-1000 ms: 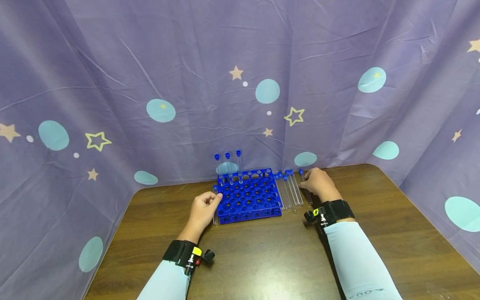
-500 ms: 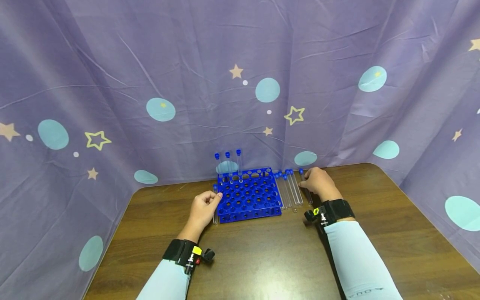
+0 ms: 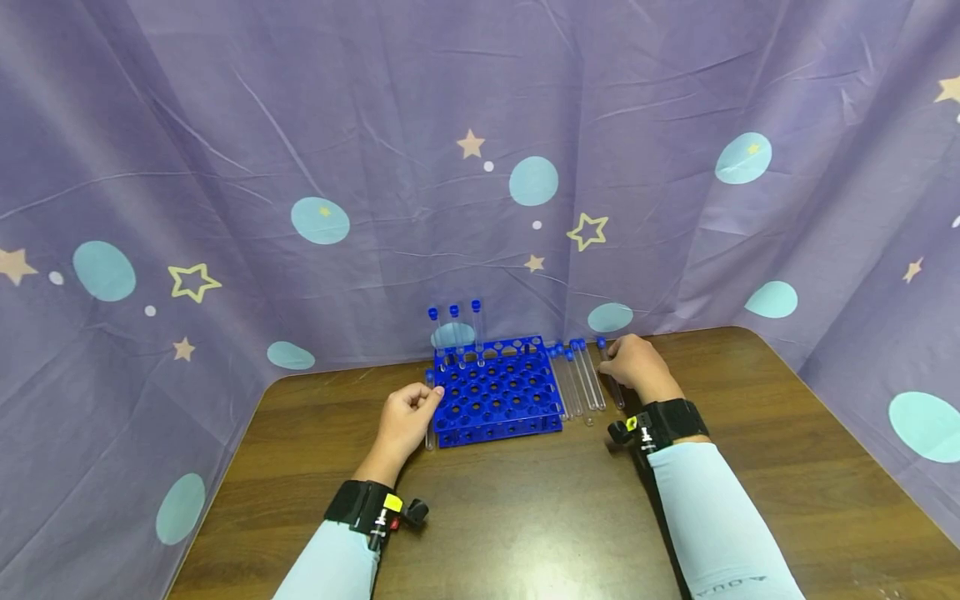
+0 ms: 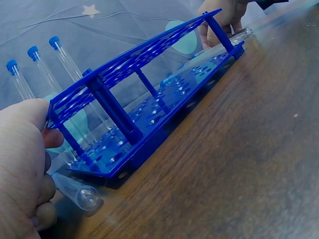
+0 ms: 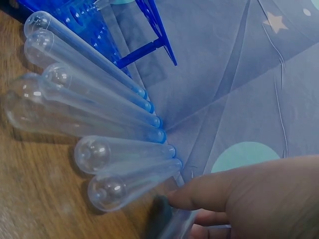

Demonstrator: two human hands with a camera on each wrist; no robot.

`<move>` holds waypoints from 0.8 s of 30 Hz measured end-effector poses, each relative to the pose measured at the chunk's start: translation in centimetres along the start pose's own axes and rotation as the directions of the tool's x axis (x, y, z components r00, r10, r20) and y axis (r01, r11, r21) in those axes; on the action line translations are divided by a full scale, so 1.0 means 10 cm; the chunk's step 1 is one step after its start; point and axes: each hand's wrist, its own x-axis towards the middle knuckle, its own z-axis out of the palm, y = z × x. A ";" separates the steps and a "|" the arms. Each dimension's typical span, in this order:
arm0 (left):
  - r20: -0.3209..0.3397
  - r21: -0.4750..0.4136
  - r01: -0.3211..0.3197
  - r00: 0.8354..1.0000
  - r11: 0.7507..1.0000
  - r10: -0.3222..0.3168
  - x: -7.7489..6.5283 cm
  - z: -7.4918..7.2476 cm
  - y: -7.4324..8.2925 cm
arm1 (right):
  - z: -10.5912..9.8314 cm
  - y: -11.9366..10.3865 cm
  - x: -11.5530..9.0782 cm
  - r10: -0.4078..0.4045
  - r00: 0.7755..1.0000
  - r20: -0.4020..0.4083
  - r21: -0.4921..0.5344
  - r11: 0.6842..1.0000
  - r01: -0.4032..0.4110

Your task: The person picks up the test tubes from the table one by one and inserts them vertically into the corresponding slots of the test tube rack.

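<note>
A blue test tube rack [image 3: 498,427] stands near the back of the table, three blue-capped test tubes [image 3: 476,307] upright in its back row. My left hand [image 3: 403,419] grips the rack's left end, thumb on the top plate and forefinger below, as the left wrist view shows. Under that hand another test tube [image 4: 79,192] lies alongside the rack. To the right, my right hand [image 3: 637,365] pinches the outermost lying test tube [image 5: 179,225] between thumb and fingers. Several capped test tubes [image 5: 107,191] lie between it and the rack, rounded ends toward the front.
The brown wooden table [image 3: 517,517] extends in front of the rack. Behind it hangs a purple curtain [image 3: 420,208] with stars and turquoise spots, close to the table's back edge. Each wrist carries a black strap [image 3: 677,421] with a small camera.
</note>
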 end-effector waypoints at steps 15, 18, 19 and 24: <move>0.002 -0.011 -0.011 1.000 1.000 0.011 -0.02 0.00 0.00 | 0.01 -0.02 -0.02 -0.021 0.994 -0.111 0.056 0.998 0.027; 0.003 -0.013 -0.010 1.000 1.000 0.010 -0.02 0.00 0.01 | 0.01 -0.03 -0.02 -0.033 0.988 -0.153 0.075 0.996 0.045; 0.003 -0.013 -0.009 1.000 1.000 0.009 -0.02 0.00 0.01 | 0.01 -0.03 -0.01 -0.040 0.985 -0.166 0.079 0.995 0.054; 0.003 -0.012 -0.006 1.000 1.000 0.006 -0.01 0.00 0.00 | 0.00 -0.04 0.00 -0.064 0.972 -0.226 0.096 0.991 0.088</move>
